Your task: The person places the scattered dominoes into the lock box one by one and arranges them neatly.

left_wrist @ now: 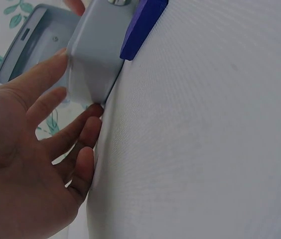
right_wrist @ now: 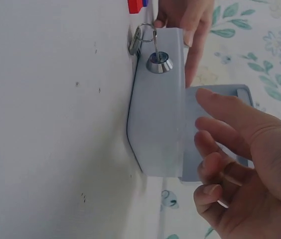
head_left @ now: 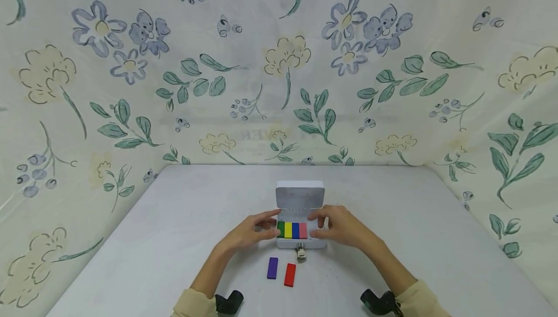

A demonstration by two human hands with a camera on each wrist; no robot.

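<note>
A small light metal box (head_left: 284,244) stands on the table with its lid (head_left: 300,197) raised. Inside, green, yellow, blue and pink blocks (head_left: 302,230) lie side by side. The left hand (head_left: 247,231) touches the box's left side, thumb at the front corner; in the left wrist view that hand (left_wrist: 36,144) has its fingers along the box wall (left_wrist: 93,69). The right hand (head_left: 342,226) is over the box's right part, fingers bent and holding nothing visible; in the right wrist view this hand (right_wrist: 250,159) is beside the box (right_wrist: 158,114).
A purple block (head_left: 272,268) and a red block (head_left: 289,275) lie on the white table (head_left: 196,201) in front of the box. Keys (head_left: 301,254) hang from the lock at the box's front. Flowered cloth (head_left: 261,75) rises behind the table.
</note>
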